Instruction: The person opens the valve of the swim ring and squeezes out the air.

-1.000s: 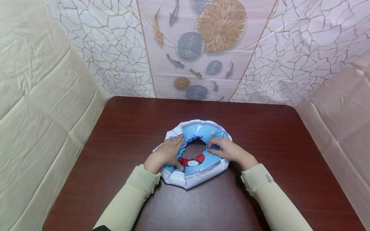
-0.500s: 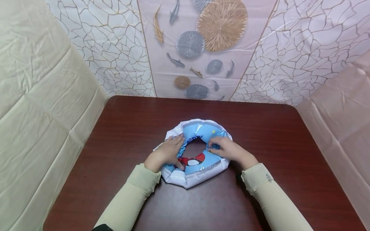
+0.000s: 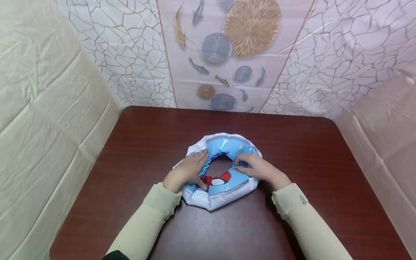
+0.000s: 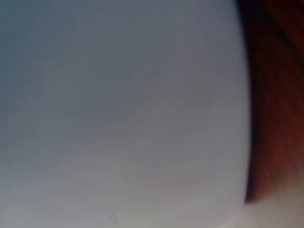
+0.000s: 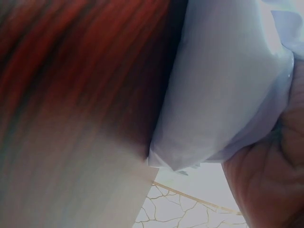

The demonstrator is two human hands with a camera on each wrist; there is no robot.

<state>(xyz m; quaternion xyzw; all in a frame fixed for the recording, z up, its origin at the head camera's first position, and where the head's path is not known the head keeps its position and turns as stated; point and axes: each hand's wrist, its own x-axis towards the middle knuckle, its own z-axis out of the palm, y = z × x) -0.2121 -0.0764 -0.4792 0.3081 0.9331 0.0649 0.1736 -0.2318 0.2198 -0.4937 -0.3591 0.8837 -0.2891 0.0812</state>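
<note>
A soft, partly filled swim ring (image 3: pixel 224 143) lies on the table in the head view. Its top is blue with a red and white print and dark blue lettering, and its outer side is white and creased. Across the ring's left side rests my left hand (image 3: pixel 186 170), fingers straight, thumb spread toward the red print. My right hand (image 3: pixel 260 169) pinches the blue vinyl at the right inner edge with curled fingers; whatever lies under the fingertips is hidden. White vinyl (image 4: pixel 128 104) fills most of the blurred left wrist view. In the right wrist view, my palm (image 5: pixel 268 183) lies against the ring's white side (image 5: pixel 213 90).
The dark red-brown table (image 3: pixel 149 130) extends around the ring on all sides. Cream cloth (image 3: pixel 48 108) hangs at the left and beige cloth (image 3: pixel 386 119) at the right. A patterned sheet (image 3: pixel 130 50) closes off the back beyond the table's far edge.
Both hands keep the same hold and place on the swim ring. Only the head view has shifted very slightly.
</note>
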